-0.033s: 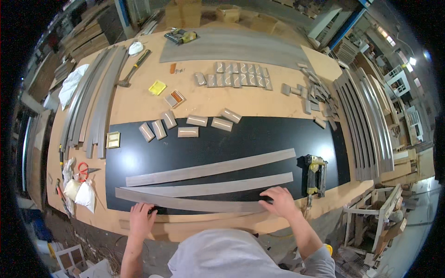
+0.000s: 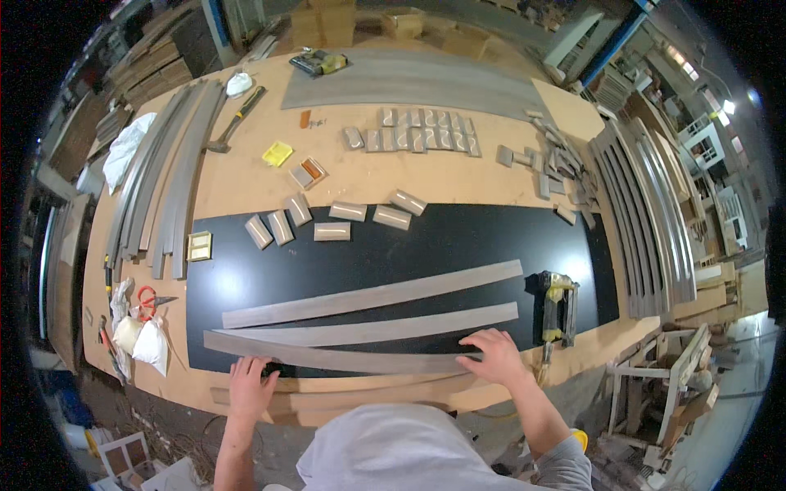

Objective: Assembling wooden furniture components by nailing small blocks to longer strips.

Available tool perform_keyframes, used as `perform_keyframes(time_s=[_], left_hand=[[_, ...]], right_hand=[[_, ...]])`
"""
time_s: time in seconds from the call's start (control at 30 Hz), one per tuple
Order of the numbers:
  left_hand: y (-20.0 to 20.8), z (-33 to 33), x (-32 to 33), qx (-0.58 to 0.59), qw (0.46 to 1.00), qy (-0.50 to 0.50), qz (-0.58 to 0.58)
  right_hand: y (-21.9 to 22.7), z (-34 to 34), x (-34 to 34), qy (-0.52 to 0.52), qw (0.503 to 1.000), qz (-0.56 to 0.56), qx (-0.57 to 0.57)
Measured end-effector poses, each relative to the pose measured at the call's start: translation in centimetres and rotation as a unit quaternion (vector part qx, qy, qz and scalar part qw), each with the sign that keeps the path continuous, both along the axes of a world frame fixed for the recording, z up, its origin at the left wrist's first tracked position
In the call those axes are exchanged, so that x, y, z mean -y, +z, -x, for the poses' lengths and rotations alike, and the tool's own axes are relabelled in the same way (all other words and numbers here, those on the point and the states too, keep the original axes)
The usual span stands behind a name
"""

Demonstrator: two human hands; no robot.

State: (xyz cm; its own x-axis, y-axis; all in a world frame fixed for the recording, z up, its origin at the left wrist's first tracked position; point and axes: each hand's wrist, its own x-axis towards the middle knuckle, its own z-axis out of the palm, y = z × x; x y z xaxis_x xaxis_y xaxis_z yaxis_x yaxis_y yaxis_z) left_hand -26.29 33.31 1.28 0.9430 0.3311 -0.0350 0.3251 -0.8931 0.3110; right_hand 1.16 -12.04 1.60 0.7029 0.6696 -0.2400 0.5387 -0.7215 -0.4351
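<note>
Three long grey wooden strips (image 2: 372, 295) lie on a black panel (image 2: 409, 245) in front of me, fanned apart to the right. Nearest me, the bowed strip (image 2: 360, 360) runs between my two hands. My left hand (image 2: 250, 385) rests at the panel's near edge, just below that strip, its fingers bent and thumb apart. At the strip's right end is my right hand (image 2: 498, 358), thumb against the strip and index finger spread from it. Right of this hand lies a nail gun (image 2: 558, 307). Another strip (image 2: 344, 399) lies along the table's near edge.
Several small grey blocks with glue lines (image 2: 348, 212) sit along the panel's far edge. More blocks (image 2: 422, 131) stand in rows behind. Strips are stacked left (image 2: 155, 180) and right (image 2: 630, 221). A hammer (image 2: 237, 121), red-handled scissors (image 2: 149, 301) and a second nail gun (image 2: 319, 63) lie about.
</note>
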Motion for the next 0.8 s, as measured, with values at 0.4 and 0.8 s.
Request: perform_keyframes(time_s=[0.4, 0.8], left_hand=[[-1.4, -0.8, -2.8, 0.023, 0.993, -0.109, -0.031], [-0.4, 3.8, 3.1, 0.007, 0.992, -0.122, 0.015]], right_hand=[[1.2, 2.0, -1.7, 0.041, 0.999, -0.005, 0.019], [0.0, 5.1, -0.9, 0.058, 0.992, -0.013, 0.11]])
